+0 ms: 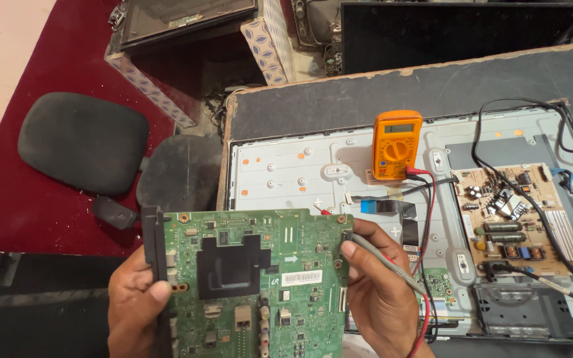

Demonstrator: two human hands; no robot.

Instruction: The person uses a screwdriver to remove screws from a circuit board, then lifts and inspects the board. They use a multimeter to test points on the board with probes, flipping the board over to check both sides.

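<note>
I hold a green circuit board (253, 285) up in front of me with both hands. My left hand (134, 308) grips its left edge by the black connector strip. My right hand (379, 298) steadies the right edge and pinches a thin grey meter probe (382, 255) against the board's upper right corner. Red and black leads (426, 219) run from my right hand up to an orange multimeter (396, 144). The meter stands on the metal back panel of an opened flat television (300, 169).
A tan power board (518, 219) with black cables sits on the right of the panel, and a flat ribbon cable (386, 207) lies at its middle. A black office chair (101, 152) stands at the left on red carpet. Dark screens lean at the back.
</note>
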